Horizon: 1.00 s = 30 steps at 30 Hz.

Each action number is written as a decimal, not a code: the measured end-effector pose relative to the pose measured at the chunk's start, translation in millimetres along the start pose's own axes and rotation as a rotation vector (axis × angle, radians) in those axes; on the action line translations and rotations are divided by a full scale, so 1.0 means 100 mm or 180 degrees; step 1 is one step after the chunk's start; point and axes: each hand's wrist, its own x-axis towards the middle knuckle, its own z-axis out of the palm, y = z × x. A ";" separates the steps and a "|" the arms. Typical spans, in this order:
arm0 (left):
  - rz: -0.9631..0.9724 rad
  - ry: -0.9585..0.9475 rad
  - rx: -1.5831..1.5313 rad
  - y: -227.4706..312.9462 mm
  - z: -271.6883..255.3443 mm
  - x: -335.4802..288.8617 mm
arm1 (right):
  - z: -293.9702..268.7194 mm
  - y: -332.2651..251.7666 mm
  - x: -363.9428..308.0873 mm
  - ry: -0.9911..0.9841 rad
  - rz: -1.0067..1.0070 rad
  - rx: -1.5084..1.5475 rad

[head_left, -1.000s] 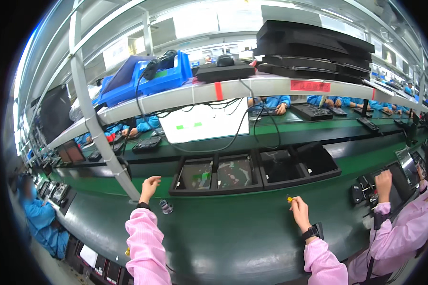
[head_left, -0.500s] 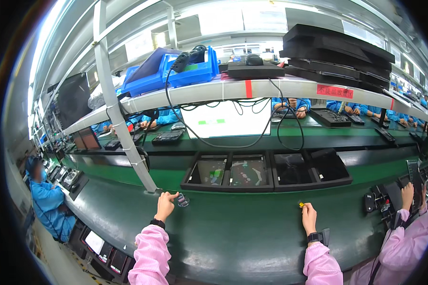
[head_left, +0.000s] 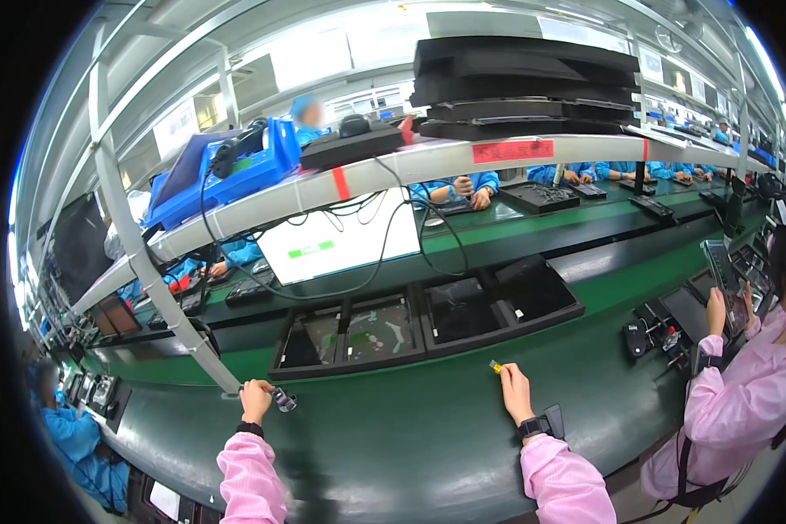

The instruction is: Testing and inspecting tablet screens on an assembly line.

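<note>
At the left, my left hand (head_left: 255,400) is closed, its fingertips at the edge of a small dark part (head_left: 283,400) with a shiny, clear-looking rim. That part is just above or on the green bench; which of the two, I cannot tell. My right hand (head_left: 515,389) pinches a small yellow piece (head_left: 496,367) with a paler end. It is held over the bench, apart from my left hand. Both pieces are too small to name more exactly. A black band is round each wrist.
Black trays (head_left: 424,349) with dark panels and clear film stand beyond my hands. A grey post (head_left: 175,319) rises behind my left hand to a shelf. A black clamp-like device (head_left: 651,341) sits right, beside a person in pink (head_left: 734,393) holding a dark flat device. Cables hang before a lit screen.
The whole view has swung right and tilted. My left hand's pointing finger has drawn in at the dark part. My right hand keeps the yellow piece, now showing more of it.
</note>
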 end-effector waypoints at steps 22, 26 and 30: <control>0.2131 -0.0697 -0.1266 4.47 1.11 0.03 | -0.16 -0.15 0.19 0.0415 0.0501 0.0916; 0.2141 -0.0244 -0.1267 4.54 1.44 0.06 | -0.30 -0.11 0.26 0.0570 0.0573 0.0849; 0.2234 -0.0798 -0.1364 4.52 1.31 0.35 | -0.42 -0.17 0.32 0.0717 0.0591 0.0960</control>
